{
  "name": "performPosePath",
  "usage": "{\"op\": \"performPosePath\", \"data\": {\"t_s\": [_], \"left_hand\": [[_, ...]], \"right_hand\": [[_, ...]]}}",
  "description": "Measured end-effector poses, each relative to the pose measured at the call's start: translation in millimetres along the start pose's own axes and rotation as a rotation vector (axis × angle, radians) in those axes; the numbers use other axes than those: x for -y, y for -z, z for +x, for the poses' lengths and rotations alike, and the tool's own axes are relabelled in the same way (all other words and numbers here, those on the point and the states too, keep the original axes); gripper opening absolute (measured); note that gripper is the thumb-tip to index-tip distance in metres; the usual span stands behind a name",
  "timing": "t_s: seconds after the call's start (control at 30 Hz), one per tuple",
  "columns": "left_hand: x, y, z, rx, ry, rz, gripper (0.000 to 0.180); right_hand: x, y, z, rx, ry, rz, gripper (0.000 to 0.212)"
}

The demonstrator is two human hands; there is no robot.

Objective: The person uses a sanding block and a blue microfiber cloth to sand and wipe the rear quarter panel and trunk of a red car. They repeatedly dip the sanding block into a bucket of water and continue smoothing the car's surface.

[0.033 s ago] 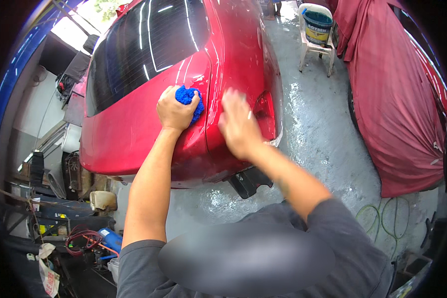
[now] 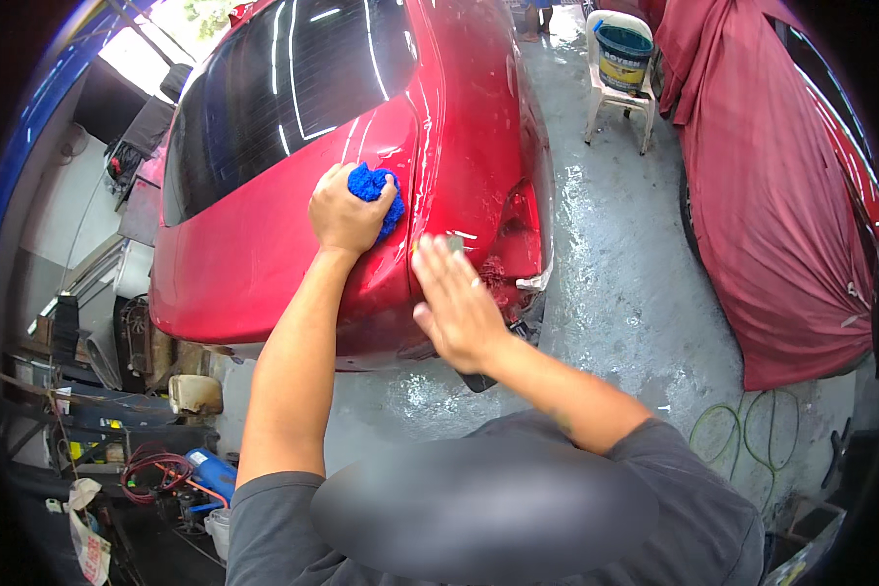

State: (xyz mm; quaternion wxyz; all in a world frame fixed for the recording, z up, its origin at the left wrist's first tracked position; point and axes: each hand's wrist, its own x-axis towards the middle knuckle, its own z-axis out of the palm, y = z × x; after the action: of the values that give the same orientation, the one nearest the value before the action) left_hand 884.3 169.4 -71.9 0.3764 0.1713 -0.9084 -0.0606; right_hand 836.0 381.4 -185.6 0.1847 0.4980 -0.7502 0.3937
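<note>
On the red hatchback's rear panel (image 2: 264,264), just below the dark rear window (image 2: 283,88), the left hand (image 2: 347,210) presses a bunched blue cloth (image 2: 376,190) against the paint, fingers curled tight around it. To its right and a little lower, the right hand (image 2: 459,303) lies flat, fingers straight and slightly spread, holding nothing, beside the damaged tail-light corner (image 2: 518,244). So the cloth lies up and left of the empty right hand, already inside the left one.

The left hand (image 2: 347,210) was curled into a closed grip at eleven o'clock, forearm straight. The right hand (image 2: 456,303) lay flat, fingers spread, blurred, pointing toward twelve.
</note>
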Motion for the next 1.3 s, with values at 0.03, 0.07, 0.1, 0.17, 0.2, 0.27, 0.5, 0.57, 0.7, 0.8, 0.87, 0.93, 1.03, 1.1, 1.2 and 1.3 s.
{"op": "performPosePath", "data": {"t_s": [0.03,0.07,0.1,0.17,0.2,0.27,0.5,0.57,0.7,0.8,0.87,0.93,1.03,1.1,1.2,1.3], "left_hand": [[3,-1,2,-0.005,-0.004,-0.006,0.040],[5,-3,1,-0.005,-0.003,-0.004,0.041],[3,-2,0,-0.007,-0.009,-0.003,0.041],[-7,0,3,0.033,-0.010,-0.011,0.042],[-15,0,11,0.038,-0.024,-0.027,0.042],[-1,5,2,-0.030,-0.071,-0.020,0.044],[-6,36,4,0.026,0.030,-0.028,0.040],[-20,34,13,0.074,0.062,-0.027,0.041],[-9,44,11,0.081,0.006,-0.043,0.040],[2,45,4,0.099,0.071,-0.010,0.039],[0,48,8,0.091,0.045,-0.029,0.038],[-3,48,7,0.105,0.046,-0.020,0.038],[-19,38,10,0.061,0.009,-0.061,0.037],[-12,39,11,-0.029,-0.042,-0.089,0.039],[7,43,5,-0.024,-0.033,-0.044,0.039],[1,38,7,-0.023,-0.016,-0.069,0.039]], "right_hand": [[17,6,-12,0.045,0.044,0.048,0.070],[26,8,-21,0.094,0.085,0.107,0.071],[5,3,3,-0.001,0.058,0.029,0.070],[-48,-2,54,-0.067,-0.109,0.051,0.069],[-75,-3,72,-0.099,-0.183,0.054,0.069],[-32,-14,54,-0.081,-0.097,-0.136,0.067],[25,9,40,0.066,-0.118,-0.100,0.073],[-75,6,86,-0.046,-0.385,0.185,0.063],[-76,19,75,-0.041,-0.229,0.166,0.057],[41,6,-15,-0.102,-0.020,0.080,0.062],[71,14,-41,0.065,-0.016,0.140,0.066],[33,10,-6,-0.034,0.036,0.090,0.065],[-70,5,61,-0.050,-0.289,0.185,0.063],[-68,0,68,-0.063,-0.311,0.212,0.063],[40,2,-3,-0.036,-0.027,0.162,0.064],[56,23,-18,0.068,-0.025,0.167,0.066]]}}
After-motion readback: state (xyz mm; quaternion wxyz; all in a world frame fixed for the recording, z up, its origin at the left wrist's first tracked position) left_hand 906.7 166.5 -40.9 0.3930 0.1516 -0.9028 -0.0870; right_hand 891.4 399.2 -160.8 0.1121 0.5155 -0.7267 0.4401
